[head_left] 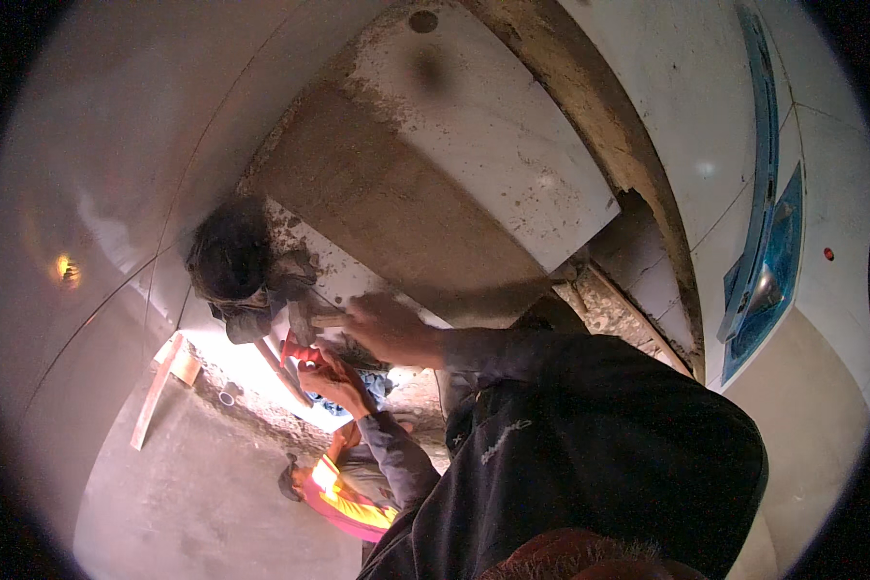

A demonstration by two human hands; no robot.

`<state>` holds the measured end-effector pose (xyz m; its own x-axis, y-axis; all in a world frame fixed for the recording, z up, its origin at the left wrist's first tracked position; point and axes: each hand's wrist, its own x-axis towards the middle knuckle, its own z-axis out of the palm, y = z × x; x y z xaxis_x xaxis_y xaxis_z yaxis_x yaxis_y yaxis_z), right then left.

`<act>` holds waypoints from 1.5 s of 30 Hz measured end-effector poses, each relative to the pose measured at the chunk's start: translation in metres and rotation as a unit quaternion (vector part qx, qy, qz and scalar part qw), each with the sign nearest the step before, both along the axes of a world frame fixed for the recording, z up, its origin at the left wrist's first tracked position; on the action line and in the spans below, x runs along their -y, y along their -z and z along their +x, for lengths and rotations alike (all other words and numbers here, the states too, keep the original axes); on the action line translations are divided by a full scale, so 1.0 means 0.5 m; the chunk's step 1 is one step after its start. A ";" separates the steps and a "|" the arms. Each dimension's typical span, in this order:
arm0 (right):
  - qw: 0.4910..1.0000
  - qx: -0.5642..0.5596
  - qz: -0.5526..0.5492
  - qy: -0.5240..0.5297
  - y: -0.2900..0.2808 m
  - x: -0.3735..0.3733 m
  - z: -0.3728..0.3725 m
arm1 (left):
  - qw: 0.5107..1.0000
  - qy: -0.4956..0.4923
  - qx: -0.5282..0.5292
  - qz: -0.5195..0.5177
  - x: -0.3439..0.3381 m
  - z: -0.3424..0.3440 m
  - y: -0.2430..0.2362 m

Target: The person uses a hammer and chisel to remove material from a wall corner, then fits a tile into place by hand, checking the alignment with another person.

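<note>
My right hand (385, 331) is closed around the light handle of what looks like a short hammer (303, 321), its grey head pointing left. Just below it, my left hand (336, 383) is closed on a small red object (300, 350); its kind is not clear. The hammer head is right above the red object; whether they touch I cannot tell. A dark, rough, bucket-like thing (230, 253) stands beyond my hands to the left. A white slab strip (329, 266) and a bed of brown mortar (387, 188) lie beyond them.
Another person (343, 493) in a pink and yellow top and dark cap is at the lower left. A wooden strip (157, 391) leans nearby. Pale slabs (493, 126) flank the mortar. At right, a blue-edged level-like bar (752, 213) lies beside a blue panel (768, 280).
</note>
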<state>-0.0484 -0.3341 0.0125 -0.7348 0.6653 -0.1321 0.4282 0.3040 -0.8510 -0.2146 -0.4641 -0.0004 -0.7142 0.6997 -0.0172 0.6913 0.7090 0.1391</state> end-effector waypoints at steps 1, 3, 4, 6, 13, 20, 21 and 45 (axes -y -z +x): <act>0.998 -0.029 -0.046 0.026 -0.026 -0.013 0.051 | 0.987 0.019 -0.119 -0.109 0.007 0.002 -0.007; 0.988 -0.019 -0.120 0.097 -0.052 -0.009 0.202 | 0.992 0.059 -0.033 0.106 -0.081 0.074 -0.073; 0.980 -0.003 -0.108 0.168 -0.048 0.017 0.268 | 0.983 0.049 0.046 0.173 -0.088 0.080 -0.075; 0.941 0.060 -0.135 0.304 -0.104 0.054 0.410 | 0.942 0.001 0.234 0.240 -0.109 0.096 -0.078; 0.733 -0.032 -0.462 0.498 -0.003 0.243 0.549 | 0.889 0.044 0.412 0.195 -0.278 0.219 -0.024; 0.663 -0.153 -0.555 0.478 -0.015 0.190 0.475 | 0.835 -0.104 0.498 0.208 -0.325 0.236 -0.021; 0.665 -0.125 -0.559 0.478 -0.016 0.203 0.487 | 0.812 -0.145 0.525 0.207 -0.334 0.234 -0.026; 0.846 0.368 0.303 0.238 0.027 -0.730 0.238 | 0.958 -0.011 0.253 0.136 -0.308 0.236 0.035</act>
<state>0.0706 0.0311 -0.0009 -0.2316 0.9722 0.0353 0.9711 0.2332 -0.0506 -0.0966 -0.3102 -0.0177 -0.6778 0.7120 -0.1833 0.4721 0.6126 0.6339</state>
